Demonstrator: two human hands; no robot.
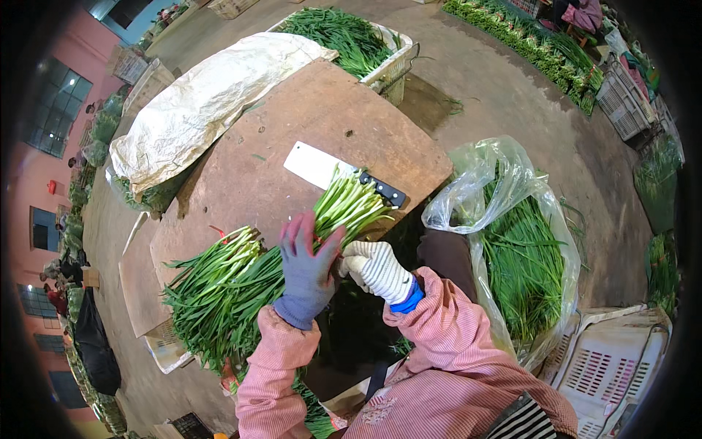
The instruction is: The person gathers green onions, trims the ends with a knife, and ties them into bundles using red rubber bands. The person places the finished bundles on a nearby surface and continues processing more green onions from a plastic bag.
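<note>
My left hand (308,263), in a grey and pink glove, lies over a bundle of long green leafy stalks (351,211), probably garlic chives, its fingers spread across the pale stems. My right hand (375,269), in a striped white glove, is closed at the near side of that bundle, by a bit of red tie; what its fingers pinch is hidden. The pale ends rest over a cleaver (315,163) with a black handle, flat on a brown board (285,123). Another bundle of stalks (219,274) with a red tie lies to the left, its leaves hanging past the board's edge.
A clear plastic bag (570,247) of green leaves stands at the right, near white plastic crates (598,362). Behind the board are a white sack (203,99) and a crate (392,71) of greens. A person (584,13) sits at the far upper right beside rows of vegetables.
</note>
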